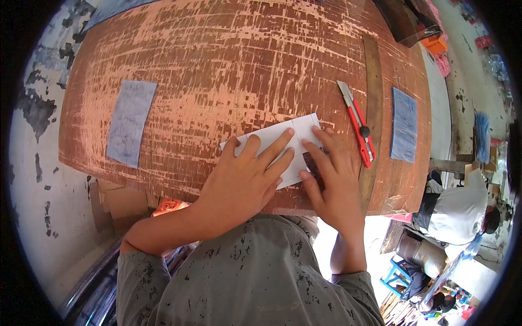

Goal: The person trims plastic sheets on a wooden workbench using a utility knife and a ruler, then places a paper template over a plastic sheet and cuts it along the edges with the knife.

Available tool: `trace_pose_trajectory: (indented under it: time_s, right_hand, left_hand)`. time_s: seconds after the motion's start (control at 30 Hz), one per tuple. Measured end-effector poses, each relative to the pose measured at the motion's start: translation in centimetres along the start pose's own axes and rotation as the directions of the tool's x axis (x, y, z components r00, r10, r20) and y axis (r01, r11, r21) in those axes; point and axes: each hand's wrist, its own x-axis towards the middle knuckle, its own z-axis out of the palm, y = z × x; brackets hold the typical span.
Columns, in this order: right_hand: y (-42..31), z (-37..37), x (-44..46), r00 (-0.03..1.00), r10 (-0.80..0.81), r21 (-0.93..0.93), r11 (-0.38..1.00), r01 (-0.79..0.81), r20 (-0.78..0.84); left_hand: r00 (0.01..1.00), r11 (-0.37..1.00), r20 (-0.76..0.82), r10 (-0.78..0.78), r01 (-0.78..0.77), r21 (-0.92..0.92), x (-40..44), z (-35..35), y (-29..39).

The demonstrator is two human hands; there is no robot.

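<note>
A white sheet of paper or card [274, 135] with thin drawn lines lies tilted near the table's front edge. My left hand [244, 168] rests flat over its left and middle part, fingers spread. At its right end is my right hand [334, 174], fingers apart, the tips touching the sheet's edge. A dark patch shows under the right fingers; I cannot make out what it is. Just right of that hand lies a red utility knife [356, 122] with its blade out, beside a long worn ruler or strip [373, 98].
A blue-grey fabric piece [131, 124] lies at left, a smaller blue one [403, 125] at right. Dark folded material [408, 20] sits at the far right corner of the scratched wooden table [217, 65]. Another person [459, 214] is off to the right, beyond the table.
</note>
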Motion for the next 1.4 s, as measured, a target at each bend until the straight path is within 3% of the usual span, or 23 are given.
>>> trace_pose_trajectory:
  time_s: [0.07, 0.13, 0.23, 0.5, 0.6, 0.7, 0.77, 0.83, 0.9, 0.97, 1.03, 1.07, 1.1, 1.17, 1.23, 1.4]
  right_hand:
    - [0.9, -0.8, 0.1, 0.999, 0.02, 0.036, 0.999, -0.019, -0.029]
    - [2.0, -1.8, 0.3, 0.958, 0.158, -0.062, 0.982, -0.178, -0.238]
    - [4.1, -2.1, 0.4, 0.903, 0.283, -0.076, 0.943, -0.323, -0.324]
    - [4.3, -2.4, 0.6, 0.868, 0.404, 0.077, 0.913, -0.4, -0.288]
    - [4.0, -2.7, -0.1, 0.858, 0.451, 0.034, 0.889, -0.458, -0.244]
    - [3.5, -3.2, -1.7, 0.863, 0.46, 0.113, 0.888, -0.446, -0.211]
    - [2.8, -3.4, -3.6, 0.791, 0.607, 0.531, 0.695, -0.485, -0.072]
    - [0.9, -4.2, -4.6, 0.789, 0.612, 0.444, 0.721, -0.532, -0.049]
    - [-1.3, -5.2, -4.8, 0.855, 0.509, 0.225, 0.826, -0.517, 0.094]
    - [-1.9, -4.4, -6.1, 0.803, 0.569, 0.249, 0.763, -0.596, 0.18]
    - [-3.7, -5.0, -6.0, 0.728, 0.578, 0.26, 0.688, -0.677, 0.368]
    - [-3.6, -4.3, -7.0, 0.793, 0.516, 0.277, 0.75, -0.601, 0.324]
    - [-3.6, -4.0, -7.1, 0.79, 0.519, 0.281, 0.744, -0.606, 0.327]
    - [-3.9, -3.4, -7.1, 0.872, 0.418, 0.188, 0.863, -0.468, 0.254]
    - [-4.7, -3.7, -6.7, 0.83, 0.455, 0.171, 0.835, -0.524, 0.321]
    - [-4.9, -2.8, -6.9, 0.854, 0.407, 0.178, 0.86, -0.478, 0.325]
  left_hand:
    - [1.0, 1.0, 0.01, 0.0, 0.0, -0.012, 0.2, -0.2, -0.1]
    - [1.0, 1.0, 0.007, 0.007, -0.007, -0.008, 0.3, -0.3, -0.1]
    - [1.0, 1.0, 0.01, 0.017, -0.017, -0.016, 0.4, -0.2, -0.2]
    - [0.999, 1.0, 0.037, 0.018, -0.018, -0.02, 0.5, -0.4, -0.2]
    - [0.998, 1.0, 0.066, 0.007, -0.005, -0.03, 0.7, -0.5, -0.1]
    - [0.998, 1.0, 0.068, 0.003, -0.002, -0.014, 0.6, -0.4, 0.0]
    - [0.996, 1.0, 0.089, -0.019, 0.021, -0.02, 0.6, -0.3, 0.1]
    - [0.997, 1.0, 0.077, -0.012, 0.013, -0.011, 0.6, -0.3, 0.1]
    - [0.998, 1.0, 0.063, -0.007, 0.006, 0.009, 0.6, -0.2, 0.0]
    - [0.999, 1.0, 0.049, -0.007, 0.006, 0.006, 0.6, -0.1, 0.1]
    - [0.999, 1.0, 0.046, -0.004, 0.003, 0.021, 0.6, 0.1, 0.0]
    - [0.999, 0.999, 0.037, -0.004, 0.003, 0.033, 0.5, 0.1, 0.1]
    - [0.999, 0.999, 0.045, -0.001, -0.001, 0.034, 0.6, 0.1, 0.1]
    - [0.998, 0.999, 0.061, -0.011, 0.008, 0.052, 0.6, -0.1, 0.2]
    - [0.998, 0.998, 0.059, -0.009, 0.006, 0.057, 0.6, -0.1, 0.3]
    - [0.999, 0.998, 0.043, -0.01, 0.007, 0.066, 0.5, 0.0, 0.2]
